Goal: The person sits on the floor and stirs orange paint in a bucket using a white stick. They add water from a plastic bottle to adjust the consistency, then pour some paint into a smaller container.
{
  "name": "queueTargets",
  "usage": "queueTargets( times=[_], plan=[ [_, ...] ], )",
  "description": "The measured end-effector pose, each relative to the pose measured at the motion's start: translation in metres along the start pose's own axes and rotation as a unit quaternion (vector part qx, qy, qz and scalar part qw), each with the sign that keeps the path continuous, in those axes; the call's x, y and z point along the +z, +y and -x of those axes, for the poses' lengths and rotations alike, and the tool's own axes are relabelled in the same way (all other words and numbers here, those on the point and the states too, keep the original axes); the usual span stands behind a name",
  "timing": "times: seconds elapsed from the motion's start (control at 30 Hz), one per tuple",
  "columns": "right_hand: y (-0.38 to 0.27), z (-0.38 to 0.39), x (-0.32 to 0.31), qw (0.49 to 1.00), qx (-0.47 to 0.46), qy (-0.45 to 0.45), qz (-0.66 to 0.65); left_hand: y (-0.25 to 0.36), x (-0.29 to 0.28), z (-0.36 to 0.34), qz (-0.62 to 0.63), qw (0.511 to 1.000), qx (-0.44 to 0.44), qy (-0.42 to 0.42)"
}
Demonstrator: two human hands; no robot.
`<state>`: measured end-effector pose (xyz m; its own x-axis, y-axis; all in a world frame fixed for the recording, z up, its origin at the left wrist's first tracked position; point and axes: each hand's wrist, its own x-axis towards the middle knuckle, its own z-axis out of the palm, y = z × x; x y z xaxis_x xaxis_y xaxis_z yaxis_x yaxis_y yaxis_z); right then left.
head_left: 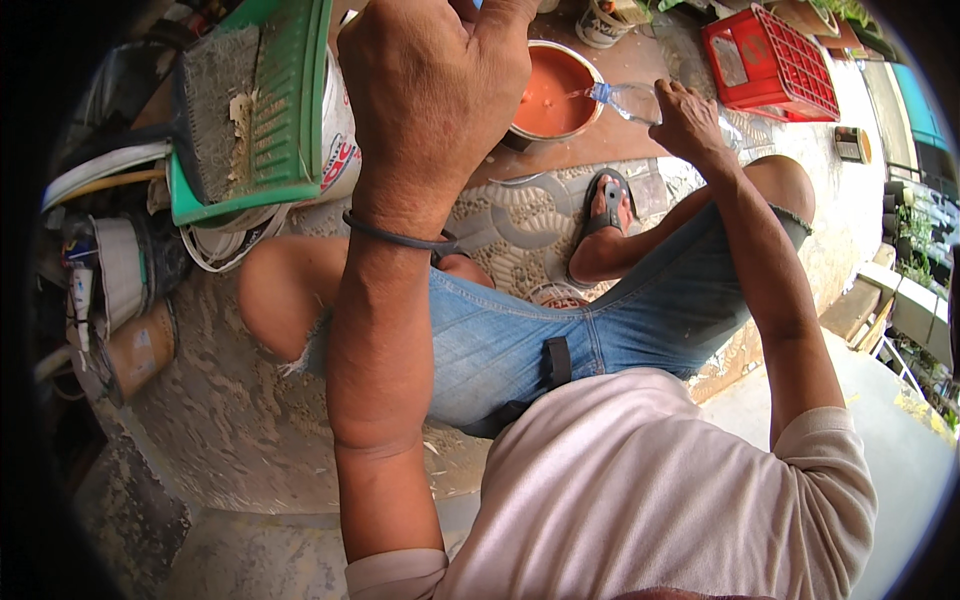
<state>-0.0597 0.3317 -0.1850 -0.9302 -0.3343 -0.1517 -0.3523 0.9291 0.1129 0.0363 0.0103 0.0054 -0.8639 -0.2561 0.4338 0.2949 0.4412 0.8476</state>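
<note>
My right hand [688, 122] grips a clear plastic bottle [635, 103] tipped on its side. The bottle's mouth is over the right rim of a round bucket [598, 76], and a thin clear stream runs from it. Orange-red paint [548, 98] fills much of the bucket. Close to the camera, my left hand [435, 95] is raised with its fingers curled, and it covers part of the bucket's left side. A sliver of something blue shows at that hand's top edge, but what it holds is cut off by the frame. A dark band circles the left wrist.
At left a green dustpan [280, 120] leans by a white pail [338, 130]. Behind the bucket stands a small white tub [603, 25]. A red crate [775, 65] and a small tin [852, 145] lie at far right. The bucket rests on a brown board [630, 145] over patterned tiles.
</note>
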Motion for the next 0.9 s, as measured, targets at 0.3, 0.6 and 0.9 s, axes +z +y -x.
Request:
queueTargets(
  times=[0.3, 0.6, 0.9],
  plan=[
    [0.007, -0.002, 0.003, 0.999, 0.005, 0.005, -0.054, -0.019, 0.009, -0.001, -0.057, 0.998, 0.015, -0.001],
    [-0.016, 0.007, -0.038, 0.887, -0.028, -0.016, -0.461, -0.063, 0.048, 0.017, 0.228, 0.936, -0.257, -0.079],
    [-0.056, 0.029, -0.070, 0.810, -0.090, -0.021, -0.579, -0.056, 0.068, 0.026, 0.427, 0.830, -0.331, -0.137]
  ],
)
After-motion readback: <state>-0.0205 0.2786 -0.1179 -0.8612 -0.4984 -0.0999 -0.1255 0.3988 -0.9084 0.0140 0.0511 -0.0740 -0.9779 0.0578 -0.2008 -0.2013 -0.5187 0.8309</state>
